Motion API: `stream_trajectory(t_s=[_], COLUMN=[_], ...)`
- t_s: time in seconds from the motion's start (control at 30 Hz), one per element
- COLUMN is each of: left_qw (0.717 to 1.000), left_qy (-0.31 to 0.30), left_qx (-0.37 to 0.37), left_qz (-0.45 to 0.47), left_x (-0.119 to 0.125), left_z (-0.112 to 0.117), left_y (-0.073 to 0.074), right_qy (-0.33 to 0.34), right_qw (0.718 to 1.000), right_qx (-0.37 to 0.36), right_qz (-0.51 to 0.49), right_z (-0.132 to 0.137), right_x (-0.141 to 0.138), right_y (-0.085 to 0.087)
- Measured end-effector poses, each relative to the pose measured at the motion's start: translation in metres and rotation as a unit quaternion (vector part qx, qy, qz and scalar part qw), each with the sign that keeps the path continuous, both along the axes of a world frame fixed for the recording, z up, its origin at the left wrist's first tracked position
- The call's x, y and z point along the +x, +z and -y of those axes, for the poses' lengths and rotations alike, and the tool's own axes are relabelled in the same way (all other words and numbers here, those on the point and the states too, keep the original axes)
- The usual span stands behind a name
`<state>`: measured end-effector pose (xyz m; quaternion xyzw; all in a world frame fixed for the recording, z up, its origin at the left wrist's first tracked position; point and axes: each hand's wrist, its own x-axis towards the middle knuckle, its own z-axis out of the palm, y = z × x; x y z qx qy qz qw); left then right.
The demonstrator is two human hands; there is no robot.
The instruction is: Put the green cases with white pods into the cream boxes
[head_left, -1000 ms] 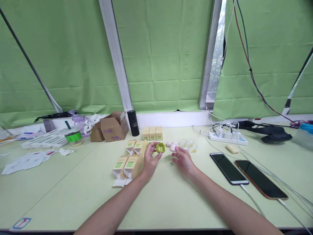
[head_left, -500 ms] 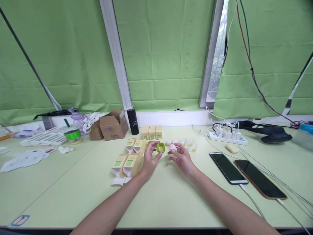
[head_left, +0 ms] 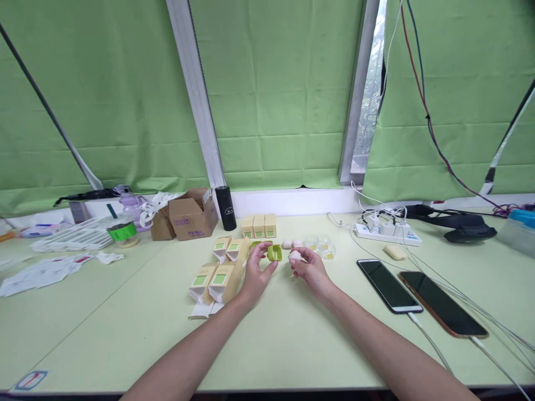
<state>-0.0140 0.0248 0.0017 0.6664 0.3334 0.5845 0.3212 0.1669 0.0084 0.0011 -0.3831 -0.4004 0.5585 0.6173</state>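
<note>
My left hand (head_left: 256, 278) is closed on a small square green plastic container (head_left: 275, 253), its hollow side facing to the right. A small white rounded piece (head_left: 295, 255) sits between the fingers and thumb of my right hand (head_left: 315, 275), a short gap from the container. Another green part (head_left: 256, 243) shows just behind my left fingers. Past my right fingertips lie small pinkish-white pieces (head_left: 287, 244) and a clear plastic tray (head_left: 328, 249) with yellow spots in its cups. Left of my left hand, open kraft boxes (head_left: 223, 280) lie with their white flaps out.
Small kraft boxes (head_left: 259, 226) stand in a row at the back. A black cylinder (head_left: 225, 208) and a cardboard carton (head_left: 192, 216) are behind left. To the right lie two phones (head_left: 388, 285), a power strip (head_left: 388, 233) and trailing cables.
The white piece has turned in my right fingers and dropped slightly. My right fingers have curled in closer around it. My left hand still holds the green container in nearly the same place.
</note>
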Motion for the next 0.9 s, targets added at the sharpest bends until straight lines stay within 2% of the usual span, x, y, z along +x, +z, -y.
stream_trajectory(t_s=[0.17,0.37,0.9], left_qw=[1.0,0.999,0.997], left_qy=[0.021,0.022,0.046], left_qx=[-0.005,-0.003,0.025], left_qz=[-0.016,-0.026,-0.065], left_x=[-0.0009,-0.0019,0.0006], left_z=[-0.0019,-0.003,0.0047], left_y=[-0.0017,-0.0022,0.0028], right_qy=[0.018,0.027,-0.012], right_qw=[0.999,0.997,0.993], right_qx=[-0.034,0.017,0.096], right_qz=[-0.032,-0.077,0.06], right_z=[-0.003,-0.0003,0.0022], right_x=[0.0047,0.0056,0.0008], right_y=[0.0019,0.0086,0.0074])
